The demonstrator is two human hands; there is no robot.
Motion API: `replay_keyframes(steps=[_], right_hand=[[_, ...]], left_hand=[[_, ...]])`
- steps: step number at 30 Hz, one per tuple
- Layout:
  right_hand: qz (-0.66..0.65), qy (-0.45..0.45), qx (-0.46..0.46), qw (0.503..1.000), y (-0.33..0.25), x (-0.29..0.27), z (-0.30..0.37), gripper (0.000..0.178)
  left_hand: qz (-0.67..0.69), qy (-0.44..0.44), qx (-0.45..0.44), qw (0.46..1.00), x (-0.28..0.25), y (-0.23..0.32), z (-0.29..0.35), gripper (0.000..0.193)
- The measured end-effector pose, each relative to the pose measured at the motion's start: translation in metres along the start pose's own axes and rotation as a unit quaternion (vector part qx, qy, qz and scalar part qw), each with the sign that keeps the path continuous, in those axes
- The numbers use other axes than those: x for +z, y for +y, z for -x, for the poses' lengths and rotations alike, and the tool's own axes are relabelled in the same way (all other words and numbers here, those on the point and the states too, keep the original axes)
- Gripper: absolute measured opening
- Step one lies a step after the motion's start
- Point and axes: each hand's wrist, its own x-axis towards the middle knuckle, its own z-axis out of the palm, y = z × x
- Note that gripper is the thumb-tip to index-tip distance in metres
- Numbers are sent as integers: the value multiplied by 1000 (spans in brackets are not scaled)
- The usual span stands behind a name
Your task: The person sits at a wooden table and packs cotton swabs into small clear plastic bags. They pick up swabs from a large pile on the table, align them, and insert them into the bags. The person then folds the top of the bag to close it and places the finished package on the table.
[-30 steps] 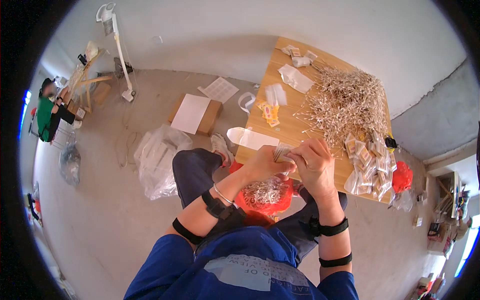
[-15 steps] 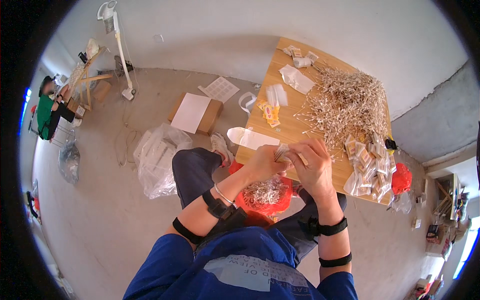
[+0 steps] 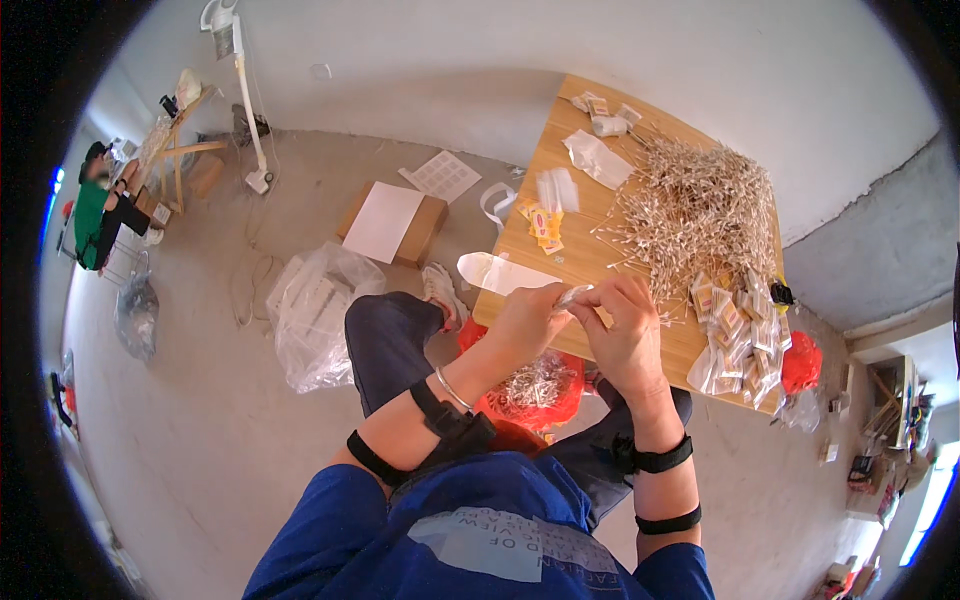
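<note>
My left hand (image 3: 533,318) and my right hand (image 3: 622,322) meet over the near left part of the wooden table (image 3: 590,345). Both are closed on a small whitish packet (image 3: 572,296), apparently a clear bag of cotton swabs; fingers hide most of it. A white paper strip (image 3: 505,275) lies on the table just beyond my left hand. Past my right hand spreads a large loose heap of cotton swabs (image 3: 695,205). Filled swab packets (image 3: 735,335) are piled at the table's right front. Below my hands, a red bag (image 3: 560,400) holds more loose swabs.
Yellow cards (image 3: 545,228) and clear empty bags (image 3: 556,190) lie on the table's left side. A cardboard box (image 3: 420,232) and a large clear plastic bag (image 3: 320,315) stand on the floor to the left. Far left, another person (image 3: 95,215) sits at a table.
Both hands have come closer together around the packet, which is turned and more covered by the fingers. The piles on the table look the same.
</note>
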Motion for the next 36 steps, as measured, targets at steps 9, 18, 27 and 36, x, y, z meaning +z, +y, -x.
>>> replay_keyframes(steps=[9, 18, 27, 36], right_hand=[[25, -35, -39, 998, 0, -1, -3, 10], [5, -100, -39, 994, 14, -9, -7, 9], [-172, -42, 71, 982, 32, -35, -10, 25], [-289, -107, 163, 937, 47, -26, 9, 16]], left_hand=[[-43, -4, -1, 999, -3, -2, 1, 30], [-29, -29, 3, 999, -6, 0, 0, 25], [48, -47, -4, 998, -14, 4, -2, 30], [99, -142, -35, 984, -15, 5, -4, 24]])
